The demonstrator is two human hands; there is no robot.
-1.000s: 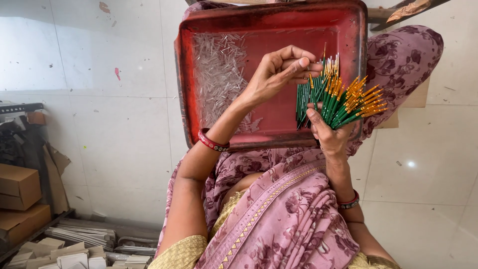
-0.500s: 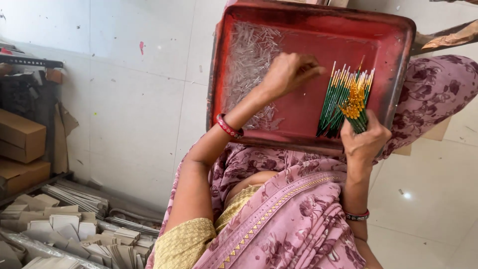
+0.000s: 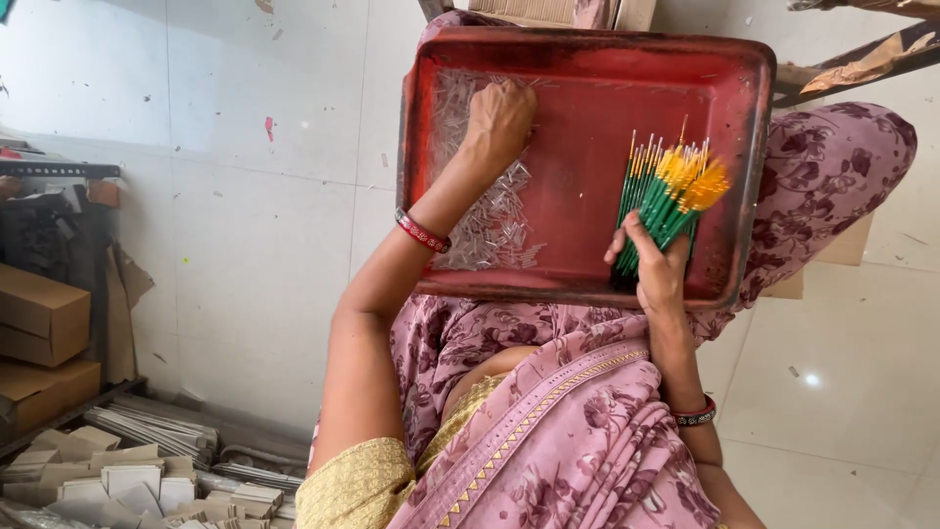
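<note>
A red plastic tray [image 3: 587, 44] rests on my lap over purple flowered cloth. My right hand [image 3: 654, 269] grips a fanned bundle of thin green-handled brushes with yellow-orange tips [image 3: 666, 191], held upright over the tray's right half. My left hand [image 3: 499, 122], with a red bangle at the wrist, reaches down into a heap of small clear plastic tubes [image 3: 490, 230] on the tray's left half. Its fingers curl into the heap and are hidden under the hand.
Brown cardboard boxes [image 3: 39, 313] stand on a rack at the left. Stacks of white cards and thin strips [image 3: 127, 480] lie on the floor at the lower left. Pale floor tiles [image 3: 852, 372] surround me, and torn cardboard [image 3: 862, 64] lies beyond the tray.
My left hand left the brush tips and moved left and down into the heap of clear tubes. The brush bundle sank lower over the tray, still in my right hand.
</note>
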